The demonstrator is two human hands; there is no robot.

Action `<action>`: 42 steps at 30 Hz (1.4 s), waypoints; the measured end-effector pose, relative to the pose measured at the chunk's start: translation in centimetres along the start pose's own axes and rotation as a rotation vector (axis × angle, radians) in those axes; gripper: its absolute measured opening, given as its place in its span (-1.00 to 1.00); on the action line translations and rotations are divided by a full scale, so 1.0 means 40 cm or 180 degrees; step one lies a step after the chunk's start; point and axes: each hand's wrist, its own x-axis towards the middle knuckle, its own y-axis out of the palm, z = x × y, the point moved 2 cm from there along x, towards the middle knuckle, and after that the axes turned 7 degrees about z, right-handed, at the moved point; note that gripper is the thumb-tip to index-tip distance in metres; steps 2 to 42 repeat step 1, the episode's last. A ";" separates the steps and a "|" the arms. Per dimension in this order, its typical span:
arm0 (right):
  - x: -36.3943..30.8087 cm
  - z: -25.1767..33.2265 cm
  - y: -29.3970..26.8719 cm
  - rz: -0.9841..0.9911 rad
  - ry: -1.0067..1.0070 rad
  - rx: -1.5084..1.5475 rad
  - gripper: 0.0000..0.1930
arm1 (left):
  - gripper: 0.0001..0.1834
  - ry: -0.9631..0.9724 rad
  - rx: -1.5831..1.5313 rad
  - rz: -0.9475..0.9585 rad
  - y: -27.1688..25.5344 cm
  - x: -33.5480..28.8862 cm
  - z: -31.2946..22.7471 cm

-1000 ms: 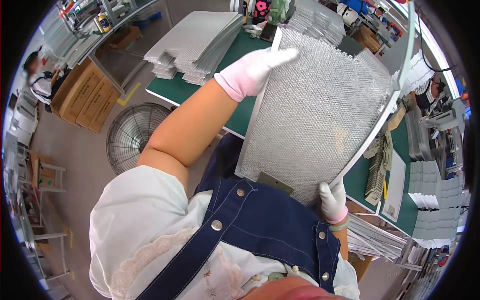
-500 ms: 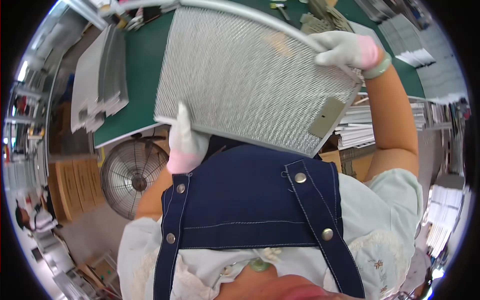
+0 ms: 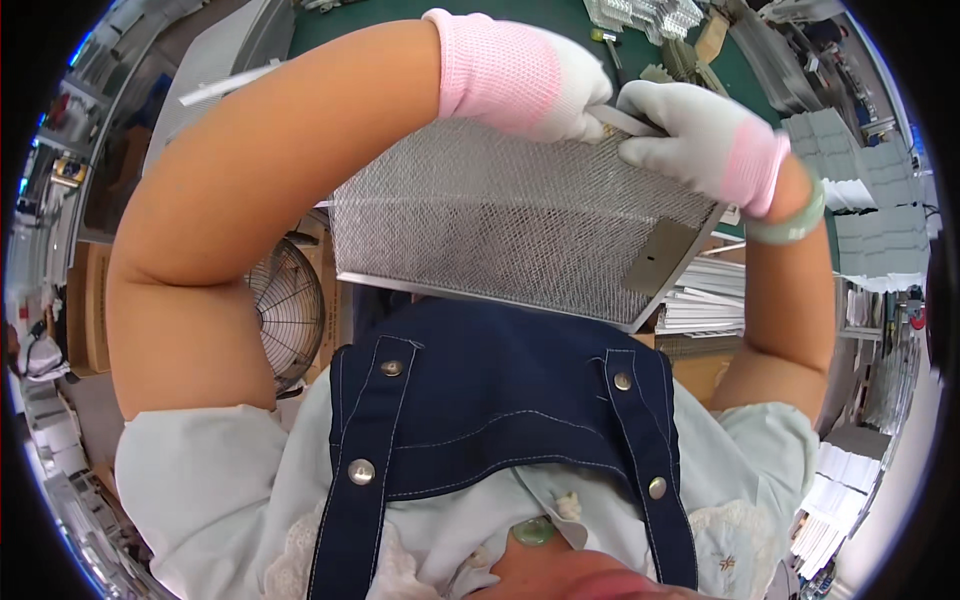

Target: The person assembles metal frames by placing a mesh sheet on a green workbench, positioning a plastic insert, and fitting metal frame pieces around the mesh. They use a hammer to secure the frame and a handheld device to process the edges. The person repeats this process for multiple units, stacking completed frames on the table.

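Observation:
A rectangular silver mesh filter panel (image 3: 480, 220) is tilted in front of my apron, with a metal frame along its near edge and a grey rectangular plate (image 3: 659, 256) near its right corner. At its far side, a narrow metal frame strip (image 3: 627, 121) shows between my two hands. My left hand (image 3: 545, 85), in a white glove with a pink cuff, reaches across with its fingers closed on the strip. Close to its right, my right hand (image 3: 690, 140), gloved alike, pinches the same strip. Both hands and my left forearm hide much of the far edge.
The green work table (image 3: 360, 14) carries a screwdriver (image 3: 608, 50), more mesh pieces (image 3: 645, 14) and grey stacked panels (image 3: 225, 50) at the left. White strips (image 3: 705, 297) are stacked under the table at the right. A round floor fan (image 3: 290, 310) stands at lower left.
My left hand has left the panel's near left corner and moved to the far edge beside my right hand. The right hand has shifted slightly nearer, and the panel's near edge sits lower.

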 end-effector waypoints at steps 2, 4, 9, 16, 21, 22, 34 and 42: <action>-0.008 0.015 0.012 -0.0409 0.0267 -0.0178 -0.64 | -0.63 0.0041 0.0006 0.0062 0.006 -0.002 0.013; -0.008 0.015 0.012 -0.0409 0.0267 -0.0178 -0.64 | -0.63 0.0041 0.0006 0.0062 0.006 -0.002 0.013; -0.008 0.015 0.012 -0.0409 0.0267 -0.0178 -0.64 | -0.63 0.0041 0.0006 0.0062 0.006 -0.002 0.013; -0.008 0.015 0.012 -0.0409 0.0267 -0.0178 -0.64 | -0.63 0.0041 0.0006 0.0062 0.006 -0.002 0.013; -0.008 0.015 0.012 -0.0409 0.0267 -0.0178 -0.64 | -0.63 0.0041 0.0006 0.0062 0.006 -0.002 0.013; -0.008 0.015 0.012 -0.0409 0.0267 -0.0178 -0.64 | -0.63 0.0041 0.0006 0.0062 0.006 -0.002 0.013; -0.008 0.015 0.012 -0.0409 0.0267 -0.0178 -0.64 | -0.63 0.0041 0.0006 0.0062 0.006 -0.002 0.013; -0.008 0.015 0.012 -0.0409 0.0267 -0.0178 -0.64 | -0.63 0.0041 0.0006 0.0062 0.006 -0.002 0.013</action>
